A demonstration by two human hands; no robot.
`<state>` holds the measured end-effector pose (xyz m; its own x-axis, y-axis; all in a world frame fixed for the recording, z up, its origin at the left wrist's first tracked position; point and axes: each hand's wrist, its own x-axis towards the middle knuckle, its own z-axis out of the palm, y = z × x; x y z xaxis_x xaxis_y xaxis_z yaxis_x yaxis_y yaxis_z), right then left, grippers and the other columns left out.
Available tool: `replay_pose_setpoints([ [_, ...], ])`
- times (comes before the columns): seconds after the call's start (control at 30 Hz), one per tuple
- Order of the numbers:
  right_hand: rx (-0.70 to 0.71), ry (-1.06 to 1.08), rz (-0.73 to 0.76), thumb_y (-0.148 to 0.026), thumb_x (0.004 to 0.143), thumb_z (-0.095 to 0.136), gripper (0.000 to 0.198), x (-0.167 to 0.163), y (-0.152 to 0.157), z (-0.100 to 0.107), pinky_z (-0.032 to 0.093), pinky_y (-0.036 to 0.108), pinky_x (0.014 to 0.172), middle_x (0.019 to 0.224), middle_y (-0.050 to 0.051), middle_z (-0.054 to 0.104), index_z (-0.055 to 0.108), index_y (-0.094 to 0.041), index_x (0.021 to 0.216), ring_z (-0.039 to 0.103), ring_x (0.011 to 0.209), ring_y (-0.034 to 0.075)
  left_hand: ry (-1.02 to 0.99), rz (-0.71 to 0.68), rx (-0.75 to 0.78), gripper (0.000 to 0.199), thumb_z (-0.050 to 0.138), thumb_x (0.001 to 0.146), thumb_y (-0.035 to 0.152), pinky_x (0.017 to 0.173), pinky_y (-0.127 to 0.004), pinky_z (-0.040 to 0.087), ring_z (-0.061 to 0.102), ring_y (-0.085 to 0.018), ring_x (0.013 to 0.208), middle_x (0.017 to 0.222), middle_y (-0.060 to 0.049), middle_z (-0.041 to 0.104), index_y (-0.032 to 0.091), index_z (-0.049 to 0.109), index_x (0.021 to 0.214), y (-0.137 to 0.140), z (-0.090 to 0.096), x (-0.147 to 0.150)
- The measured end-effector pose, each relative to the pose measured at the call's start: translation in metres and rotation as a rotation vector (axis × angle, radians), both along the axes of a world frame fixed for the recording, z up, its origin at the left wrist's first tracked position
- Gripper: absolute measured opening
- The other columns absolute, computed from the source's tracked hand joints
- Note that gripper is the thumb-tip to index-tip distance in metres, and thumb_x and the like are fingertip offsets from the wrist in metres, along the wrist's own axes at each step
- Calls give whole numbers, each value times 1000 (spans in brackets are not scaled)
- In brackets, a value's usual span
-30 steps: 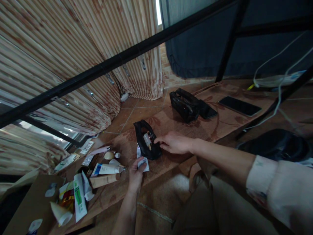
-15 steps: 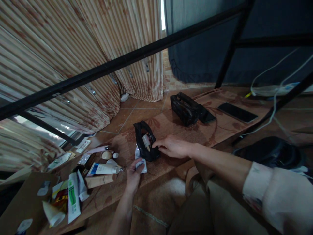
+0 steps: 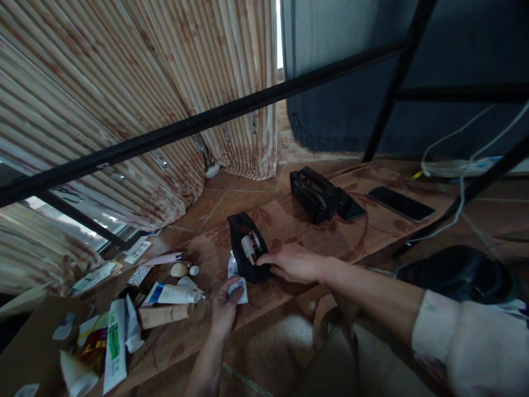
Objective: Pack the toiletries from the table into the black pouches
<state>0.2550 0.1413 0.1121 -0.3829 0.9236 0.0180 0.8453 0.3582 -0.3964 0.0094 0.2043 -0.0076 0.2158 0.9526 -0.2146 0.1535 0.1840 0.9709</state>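
Observation:
A small black pouch [image 3: 247,270] stands unzipped on the mat, with a pale bottle [image 3: 248,248] and other small items inside. My right hand [image 3: 295,263] reaches in from the right, its thumb and fingers closed on the pouch's near right rim. In my left hand [image 3: 225,309], just left of the pouch, a flat whitish tube [image 3: 238,290] is pinched between thumb and fingers. Its upper part lies against the pouch's side. Left of that hand are a white and blue tube [image 3: 177,294] and a beige tube [image 3: 167,315].
Several more cosmetics lie left, including a green and white tube [image 3: 114,344], beside a cardboard box [image 3: 28,342]. A second black pouch [image 3: 314,196] and a phone [image 3: 400,203] rest on the patterned mat [image 3: 343,242]. A black metal bar [image 3: 231,110] crosses in front.
The view has tilted up slightly. The pouch's mouth is spread wider, and more of its contents shows. Both hands keep nearly the same places.

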Motion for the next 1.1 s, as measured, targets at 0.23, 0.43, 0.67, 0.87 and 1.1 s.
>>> replay_pose_setpoints([
  [0.23,-5,-22,-8,-18,88,51,26,-4,4,-4,43,26,75,103,6,71,66,-23,109,66,93,19,26,-1,14,43,77,61,35,72,-29,46,63,-20,78,88,-5,72,17,71,99,0,-1,-2],
  [0.43,-22,-43,-47,-18,88,50,21,-5,5,-4,42,25,69,92,6,73,68,-22,98,66,86,19,45,-9,29,43,76,59,38,74,-30,47,64,-23,85,96,-6,73,18,72,98,2,-2,-3],
  [0.67,-17,-32,-40,-21,87,51,23,-6,5,-6,44,26,73,99,5,72,67,-23,104,67,91,20,54,-24,31,43,76,60,42,74,-31,49,65,-24,83,88,-5,74,18,73,95,4,-4,-5],
  [0.87,8,-38,-54,-27,88,50,34,-4,3,-2,45,28,73,100,4,72,58,-27,121,67,90,21,88,-20,33,44,78,53,46,76,-34,51,66,-27,87,88,-5,74,20,74,88,12,-10,-9],
  [1.1,55,2,-26,-27,89,50,24,2,5,1,44,26,75,101,3,72,64,-27,109,67,94,20,95,-32,28,42,76,54,44,86,-38,49,66,-29,93,90,-6,74,21,74,89,15,-11,-10],
])
